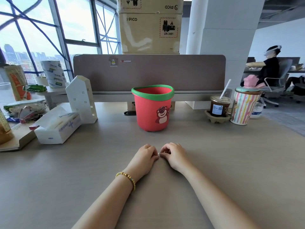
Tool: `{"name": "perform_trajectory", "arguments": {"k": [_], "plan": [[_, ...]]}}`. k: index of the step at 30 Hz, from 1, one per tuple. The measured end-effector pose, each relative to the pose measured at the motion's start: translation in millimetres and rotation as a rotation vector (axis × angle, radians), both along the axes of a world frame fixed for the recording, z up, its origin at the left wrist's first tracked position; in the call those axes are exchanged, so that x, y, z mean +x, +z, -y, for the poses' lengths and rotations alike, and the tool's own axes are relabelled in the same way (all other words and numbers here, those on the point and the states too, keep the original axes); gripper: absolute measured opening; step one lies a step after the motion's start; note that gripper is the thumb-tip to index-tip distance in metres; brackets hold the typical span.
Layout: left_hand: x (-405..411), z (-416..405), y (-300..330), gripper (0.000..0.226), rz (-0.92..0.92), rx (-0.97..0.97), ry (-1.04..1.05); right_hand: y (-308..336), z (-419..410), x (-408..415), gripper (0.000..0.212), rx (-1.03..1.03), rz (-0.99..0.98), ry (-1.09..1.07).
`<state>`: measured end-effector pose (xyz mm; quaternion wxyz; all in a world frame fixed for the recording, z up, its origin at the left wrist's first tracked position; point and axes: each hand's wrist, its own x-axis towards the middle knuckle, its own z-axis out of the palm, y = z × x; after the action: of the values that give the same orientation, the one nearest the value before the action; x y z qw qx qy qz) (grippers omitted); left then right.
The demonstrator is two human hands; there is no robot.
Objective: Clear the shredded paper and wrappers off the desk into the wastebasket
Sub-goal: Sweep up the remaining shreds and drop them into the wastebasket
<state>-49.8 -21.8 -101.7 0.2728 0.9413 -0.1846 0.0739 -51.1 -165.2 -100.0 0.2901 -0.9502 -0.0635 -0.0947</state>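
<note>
Two bare hands side by side on the grey-beige worktop (214, 162), near its middle, fingers curled inward and fingertips meeting. Left hand (144, 157), with a thin ring and a yellow beaded bracelet (126, 178) at the wrist, and right hand (173, 155) both pinching a tiny pale scrap of paper (158, 154) between them, just at worktop level. Scrap too small to tell whether shred or wrapper.

Straight beyond the hands, toward the far edge: red plastic wastebasket with green rim and bear picture (153, 109), upright, well apart from the hands. Inside not visible.

Toward the far left corner: white tissue box (57, 128) lying flat, just beside a white house-shaped metal stand (81, 98); farther left, a heap of crumpled snack wrappers (24, 109) at the left edge.

Toward the far right edge: iced coffee cup with white straw (220, 105) seated in a brown pulp cup holder (217, 119), next to a striped pastel tumbler with pink lid (244, 108).

Behind the far edge: brown fabric divider panel (148, 73), with stacked cardboard boxes (150, 30) above it.
</note>
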Motion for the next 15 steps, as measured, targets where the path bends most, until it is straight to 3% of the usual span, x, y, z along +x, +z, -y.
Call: {"name": "perform_trajectory", "arguments": {"k": [5,8,12,15], "plan": [[-0.4,-0.7,-0.7,0.016,0.026,-0.022,0.016,-2.1,-0.6,1.2,0.01,-0.014,0.013,-0.006],[-2.4,-2.4,0.7,0.013,0.046,-0.061,0.043,-2.6,0.4,2.0,0.004,0.021,-0.006,-0.001],[-3.8,-6.0,1.1,0.006,0.018,-0.191,0.102,-3.4,5.0,1.2,0.019,0.164,-0.007,-0.022],[-3.5,-7.6,2.1,0.013,-0.022,-0.311,0.134,-2.6,8.0,0.1,0.027,0.287,-0.003,-0.052]]}}
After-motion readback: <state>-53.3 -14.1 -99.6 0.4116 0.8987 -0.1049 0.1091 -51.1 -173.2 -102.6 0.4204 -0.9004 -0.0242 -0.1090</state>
